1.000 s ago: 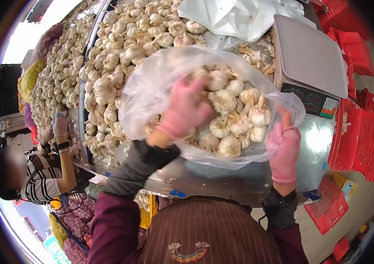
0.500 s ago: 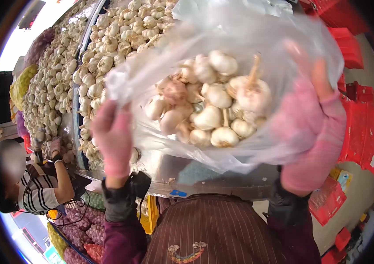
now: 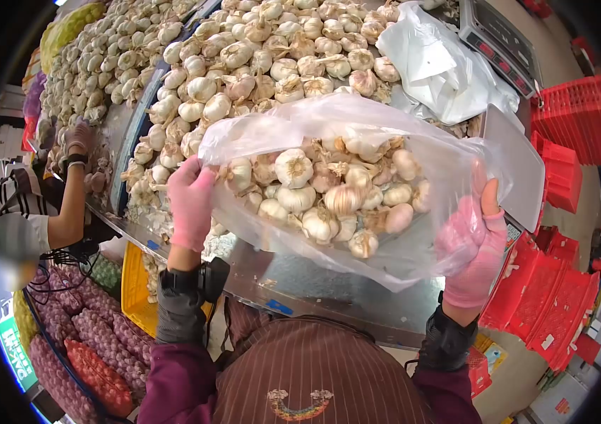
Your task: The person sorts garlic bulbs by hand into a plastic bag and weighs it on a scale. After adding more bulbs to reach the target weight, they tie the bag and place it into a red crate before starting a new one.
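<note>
**Loaded garlic bag, two-hand hold at the rim**

Clear plastic bag [image 3: 357, 205] of garlic bulbs [image 3: 329, 194] held up over the steel surface [image 3: 329, 283], centre of view. Left hand [image 3: 191, 201], pink glove, at 9 o'clock of the bag, grip closed on a pinch of film at the rim. Right hand [image 3: 473, 244], pink glove, at 3 o'clock, grip closed on the opposite edge through the film, one fingertip poking bare from the glove. Bag mouth stretched between the two hands, bulbs pooled low in the sag.

Handling, as judged: heavy for such thin film, load of many bulbs pulling the bottom down. Film soft, slack, slippery against gloves, likely to stretch or tear at the pinch points or where dry stems poke. Bulbs firm but with papery skins that flake; loose and free to roll, so weight shifts with any tilt. Best hold: gathered film at the rim, bunched rather than a single layer, both sides together. Safer still, one palm under the sagging bottom. No grabbing at mid-wall.

Around: loose garlic heap [image 3: 265, 63] at 12 o'clock of the bag, spare white bags [image 3: 442, 67] at 1 o'clock, scale [image 3: 502, 42] at 2 o'clock, red crates [image 3: 583, 120] at 3 o'clock, red mesh sacks [image 3: 96, 367] at 8 o'clock below the surface. Another person's gloved hand [image 3: 78, 141] at 9 o'clock, on the far pile.
</note>
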Tool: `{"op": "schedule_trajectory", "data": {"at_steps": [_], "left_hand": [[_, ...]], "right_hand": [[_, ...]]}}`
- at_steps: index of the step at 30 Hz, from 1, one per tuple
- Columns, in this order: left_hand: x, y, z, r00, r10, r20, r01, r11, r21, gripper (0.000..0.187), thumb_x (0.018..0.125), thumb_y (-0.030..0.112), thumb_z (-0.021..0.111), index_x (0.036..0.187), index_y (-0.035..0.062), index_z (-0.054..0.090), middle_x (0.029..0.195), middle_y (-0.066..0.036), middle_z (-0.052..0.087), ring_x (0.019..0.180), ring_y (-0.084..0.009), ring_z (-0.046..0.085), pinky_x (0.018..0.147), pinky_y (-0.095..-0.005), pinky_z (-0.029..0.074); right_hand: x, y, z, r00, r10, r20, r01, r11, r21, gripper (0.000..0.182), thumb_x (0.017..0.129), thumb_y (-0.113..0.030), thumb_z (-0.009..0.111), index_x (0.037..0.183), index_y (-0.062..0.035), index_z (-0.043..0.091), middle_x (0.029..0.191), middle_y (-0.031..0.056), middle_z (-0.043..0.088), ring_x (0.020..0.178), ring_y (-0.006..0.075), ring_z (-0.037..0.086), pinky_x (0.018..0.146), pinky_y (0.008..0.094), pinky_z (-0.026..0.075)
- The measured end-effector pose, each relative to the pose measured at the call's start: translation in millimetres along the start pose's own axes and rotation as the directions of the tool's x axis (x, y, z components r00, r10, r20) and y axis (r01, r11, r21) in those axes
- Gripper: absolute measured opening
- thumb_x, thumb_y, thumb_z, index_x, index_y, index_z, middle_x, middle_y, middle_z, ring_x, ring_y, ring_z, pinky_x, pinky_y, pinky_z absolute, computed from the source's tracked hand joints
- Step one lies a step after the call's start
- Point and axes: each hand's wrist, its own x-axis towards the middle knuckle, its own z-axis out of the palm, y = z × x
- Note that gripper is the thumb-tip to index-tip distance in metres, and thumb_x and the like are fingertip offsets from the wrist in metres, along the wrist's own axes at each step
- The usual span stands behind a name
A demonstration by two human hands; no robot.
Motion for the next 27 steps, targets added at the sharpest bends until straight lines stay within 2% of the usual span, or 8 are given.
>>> {"op": "schedule_trajectory", "data": {"at_steps": [3, 5, 7, 12, 18, 21, 25, 27], "left_hand": [[3.0, 17.6, 10.6, 0.99, -0.101, 0.094, 0.096, 0.994, 0.055, 0.015, 0.084, 0.003, 0.057, 0.096, -0.0026, 0.064, 0.081, -0.001, 0.062, 0.072, -0.0097, 0.056, 0.065, -0.023, 0.045], [-17.6, 55.6, 42.7, 0.476, 0.875, 0.088, -0.526, 0.204, 0.825, 0.017, 0.08, 0.005, 0.06, 0.096, 0.0019, 0.065, 0.085, -0.007, 0.063, 0.073, -0.0227, 0.059, 0.069, -0.0303, 0.049], [-47.7, 47.1, 48.3, 0.45, 0.708, 0.544, -0.834, 0.117, 0.539, 0.03, 0.079, 0.007, 0.062, 0.109, 0.0053, 0.06, 0.092, -0.011, 0.061, 0.085, -0.0333, 0.06, 0.075, -0.0369, 0.051], [6.6, 25.4, 72.3, 0.797, -0.232, 0.557, -0.317, 0.624, 0.714, 0.052, 0.079, 0.005, 0.057, 0.13, 0.0141, 0.049, 0.104, -0.021, 0.059, 0.093, -0.0394, 0.058, 0.077, -0.0417, 0.049], [-32.7, 34.9, 179.4, 0.705, 0.235, 0.669, -0.636, 0.627, 0.45, 0.057, 0.073, 0.002, 0.055, 0.128, 0.016, 0.051, 0.129, -0.03, 0.04, 0.113, -0.0471, 0.046, 0.088, -0.0472, 0.049], [-77.7, 35.5, 173.1, 0.261, 0.256, 0.931, -0.816, 0.574, 0.071, 0.053, 0.073, 0.011, 0.062, 0.125, 0.0183, 0.053, 0.125, -0.027, 0.042, 0.116, -0.0438, 0.045, 0.091, -0.0451, 0.047], [-68.1, 31.3, 97.1, 0.605, 0.793, 0.067, -0.465, 0.285, 0.838, 0.05, 0.073, 0.021, 0.07, 0.119, 0.0063, 0.058, 0.129, -0.023, 0.044, 0.11, -0.041, 0.05, 0.09, -0.045, 0.044], [-46.3, 2.8, 56.5, 0.875, 0.475, -0.097, -0.174, 0.495, 0.851, 0.051, 0.076, 0.019, 0.07, 0.122, 0.0017, 0.056, 0.129, -0.023, 0.048, 0.111, -0.039, 0.052, 0.093, -0.0416, 0.043]], "right_hand": [[3.9, -3.4, 0.5, 1.0, -0.025, -0.013, 0.026, 1.0, 0.008, 0.038, 0.103, -0.03, 0.038, 0.133, -0.0087, 0.048, 0.053, -0.0104, 0.028, 0.038, 0.0025, 0.02, 0.034, 0.0204, 0.019], [7.3, -3.5, 8.6, 0.985, -0.064, -0.158, 0.055, 0.997, -0.06, 0.038, 0.103, -0.029, 0.039, 0.133, -0.0089, 0.048, 0.053, -0.0108, 0.028, 0.038, 0.0026, 0.02, 0.034, 0.0203, 0.018], [10.2, -6.5, 3.7, 0.976, -0.065, -0.208, 0.054, 0.997, -0.058, 0.037, 0.102, -0.029, 0.04, 0.132, -0.0094, 0.049, 0.053, -0.0114, 0.028, 0.038, 0.0025, 0.02, 0.034, 0.0202, 0.018], [12.0, -3.4, -24.8, 0.995, -0.001, 0.1, 0.002, 1.0, -0.014, 0.045, 0.096, -0.038, 0.053, 0.127, -0.0057, 0.053, 0.056, -0.0112, 0.031, 0.046, 0.0019, 0.027, 0.041, 0.02, 0.021], [8.5, 11.4, -32.8, 0.998, 0.052, -0.047, -0.055, 0.997, -0.06, 0.044, 0.094, -0.039, 0.057, 0.124, -0.0072, 0.056, 0.057, -0.0109, 0.034, 0.046, 0.0017, 0.029, 0.042, 0.02, 0.024], [3.9, -4.6, -46.0, 0.971, -0.093, -0.219, 0.077, 0.994, -0.081, 0.039, 0.095, -0.038, 0.056, 0.12, -0.0088, 0.058, 0.057, -0.0107, 0.033, 0.047, 0.0016, 0.03, 0.041, 0.0195, 0.024], [1.9, -11.9, -70.3, 0.987, -0.12, -0.111, 0.113, 0.991, -0.066, 0.035, 0.098, -0.035, 0.051, 0.121, -0.0091, 0.058, 0.055, -0.0102, 0.03, 0.043, 0.0016, 0.027, 0.038, 0.0195, 0.022], [1.8, -1.1, -62.3, 0.994, -0.011, 0.105, 0.006, 0.999, 0.052, 0.039, 0.101, -0.031, 0.045, 0.131, -0.0069, 0.05, 0.059, -0.0111, 0.033, 0.046, -0.0002, 0.032, 0.04, 0.0158, 0.026]]}}
